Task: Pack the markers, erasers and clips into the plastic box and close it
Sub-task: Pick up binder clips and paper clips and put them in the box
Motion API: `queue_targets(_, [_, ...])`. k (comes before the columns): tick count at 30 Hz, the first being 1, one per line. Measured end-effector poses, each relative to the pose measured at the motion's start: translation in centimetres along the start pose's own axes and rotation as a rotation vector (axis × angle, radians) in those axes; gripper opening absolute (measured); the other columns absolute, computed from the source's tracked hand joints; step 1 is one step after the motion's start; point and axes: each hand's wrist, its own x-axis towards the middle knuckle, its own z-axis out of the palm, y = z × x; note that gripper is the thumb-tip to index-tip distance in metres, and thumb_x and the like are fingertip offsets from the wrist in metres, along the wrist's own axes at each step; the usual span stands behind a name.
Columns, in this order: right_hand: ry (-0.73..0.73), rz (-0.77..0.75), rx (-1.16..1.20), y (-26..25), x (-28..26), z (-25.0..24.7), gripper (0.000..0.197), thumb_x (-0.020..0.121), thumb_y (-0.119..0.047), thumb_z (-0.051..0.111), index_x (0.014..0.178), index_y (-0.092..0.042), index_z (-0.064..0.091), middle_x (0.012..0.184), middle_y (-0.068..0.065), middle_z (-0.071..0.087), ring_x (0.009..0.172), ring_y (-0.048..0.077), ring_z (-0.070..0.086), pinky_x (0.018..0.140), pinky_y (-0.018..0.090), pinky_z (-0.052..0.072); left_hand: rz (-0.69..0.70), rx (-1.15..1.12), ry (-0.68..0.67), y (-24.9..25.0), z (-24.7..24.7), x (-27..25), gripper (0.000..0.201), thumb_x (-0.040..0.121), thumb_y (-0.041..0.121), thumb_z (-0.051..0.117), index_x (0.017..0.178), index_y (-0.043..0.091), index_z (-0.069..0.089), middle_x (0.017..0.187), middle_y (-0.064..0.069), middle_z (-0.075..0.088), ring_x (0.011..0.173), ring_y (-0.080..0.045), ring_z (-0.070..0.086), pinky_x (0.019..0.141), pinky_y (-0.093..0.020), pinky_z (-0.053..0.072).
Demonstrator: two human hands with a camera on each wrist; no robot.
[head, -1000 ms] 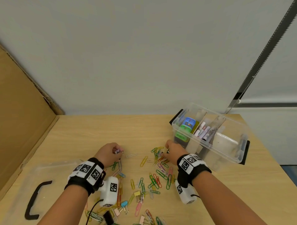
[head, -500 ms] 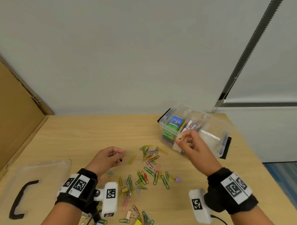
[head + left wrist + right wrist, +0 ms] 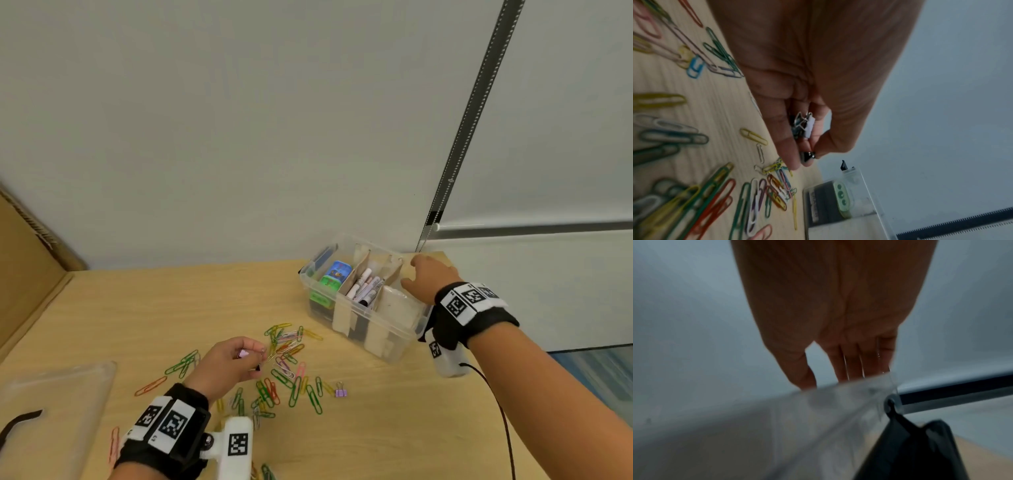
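The clear plastic box (image 3: 394, 342) stands open at the right of the table, with erasers (image 3: 337, 274) in its left compartment and markers (image 3: 364, 286) in the middle one. My right hand (image 3: 416, 274) hovers over the right compartment, fingers (image 3: 853, 361) straight and holding nothing that shows, just above the box rim (image 3: 818, 395). My left hand (image 3: 255, 358) is low over the table and pinches small binder clips, a white one (image 3: 810, 128) and a black one (image 3: 807, 156). Several coloured paper clips (image 3: 284, 370) lie scattered just beyond it.
The clear lid (image 3: 58, 404) with its black handle (image 3: 20, 423) lies at the front left. A purple binder clip (image 3: 340, 392) sits alone right of the pile. Cardboard (image 3: 27, 281) lines the left side. A black latch (image 3: 920, 451) hangs at the box end.
My right hand left the clip pile, rose to the box and now stands with straight fingers over its right compartment. My left hand kept its clips and shifted slightly toward the pile.
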Motion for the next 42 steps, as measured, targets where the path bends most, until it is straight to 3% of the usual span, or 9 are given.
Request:
queue_targets(3, [-0.032,-0.035,0.061,0.5,-0.6,0.0,0.039,0.096,-0.03,0.041,0.131,-0.017,0.05,0.134,0.005,0.055,0.121,0.025,0.051,0.106,0.042,0.036,0.044,0.127,0.006,0.1,0.3,-1.1,0.009,0.09,0.007,0.059,0.09,0.003,0.067,0.096,-0.009,0.067,0.079,-0.016,0.064,0.071,-0.021,0.057])
queue_targets(7, [0.352,-0.057,0.317,2.4,-4.0,2.9,0.039,0.094,-0.023,0.045,0.131,-0.013,0.05,0.139,0.006,0.047,0.126,0.024,0.043,0.107,0.041,0.038,0.19,0.312,0.026,1.8,1.1,-2.1,0.007,0.089,0.011,0.061,0.09,0.016,0.066,0.096,0.001,0.067,0.08,-0.012,0.066,0.077,-0.027,0.058])
queue_targets(14, [0.34,-0.108,0.592,3.5,-6.0,8.0,0.059,0.098,-0.039,0.036,0.152,-0.019,0.019,0.16,-0.012,0.006,0.145,0.01,0.015,0.113,0.024,0.013,0.521,0.579,-0.051,10.6,10.0,-0.5,0.012,0.086,0.014,0.058,0.095,0.02,0.063,0.091,0.01,0.063,0.081,-0.003,0.06,0.067,-0.009,0.043])
queue_targets(17, [0.362,-0.127,0.618,3.5,-5.9,8.4,0.059,0.099,-0.038,0.034,0.152,-0.019,0.017,0.16,-0.012,0.005,0.145,0.009,0.015,0.112,0.022,0.013,0.57,0.655,-0.102,13.5,14.7,2.1,0.016,0.083,0.013,0.059,0.098,0.015,0.064,0.093,0.004,0.063,0.088,-0.01,0.059,0.075,-0.013,0.045])
queue_targets(21, [0.36,-0.152,0.602,3.6,-5.9,8.6,0.059,0.1,-0.038,0.031,0.153,-0.019,0.013,0.16,-0.012,0.001,0.146,0.008,0.013,0.111,0.021,0.013,0.656,1.0,-0.166,16.5,20.4,6.4,0.019,0.082,0.014,0.056,0.1,0.014,0.062,0.104,-0.007,0.063,0.095,-0.025,0.061,0.084,-0.035,0.05])
queue_targets(25, [0.378,-0.177,0.607,3.7,-6.0,8.7,0.065,0.095,-0.05,0.022,0.153,-0.023,0.009,0.16,-0.016,-0.003,0.145,0.004,0.011,0.11,0.022,0.016,0.608,1.306,-0.258,18.6,24.2,8.9,0.027,0.089,0.012,0.054,0.116,0.01,0.059,0.118,-0.011,0.06,0.105,-0.029,0.059,0.082,-0.034,0.046])
queue_targets(28, [0.371,-0.178,0.605,3.6,-6.0,8.5,0.061,0.099,-0.042,0.028,0.153,-0.023,0.007,0.159,-0.016,-0.003,0.145,0.006,0.011,0.111,0.023,0.017,0.51,1.455,-0.358,19.3,25.4,9.8,0.045,0.092,0.021,0.058,0.134,0.01,0.047,0.132,-0.011,0.054,0.118,-0.027,0.054,0.095,-0.034,0.044])
queue_targets(38, [0.345,-0.186,0.576,4.1,-5.6,8.6,0.062,0.099,-0.041,0.027,0.153,-0.017,0.01,0.161,-0.008,-0.001,0.146,0.015,0.013,0.113,0.027,0.016,0.712,1.095,-0.14,19.3,17.6,3.8,0.027,0.095,0.024,0.045,0.118,0.024,0.058,0.114,0.004,0.066,0.096,-0.015,0.062,0.088,-0.033,0.05])
queue_targets(42, [0.424,-0.152,0.497,2.9,-7.6,6.9,0.061,0.095,-0.034,0.038,0.149,-0.011,0.022,0.16,0.007,0.007,0.146,0.027,0.012,0.118,0.044,0.018,0.727,0.937,-0.032,15.5,11.7,-0.3,0.021,0.094,0.029,0.05,0.111,0.027,0.063,0.105,0.012,0.068,0.089,-0.008,0.062,0.081,-0.031,0.053])
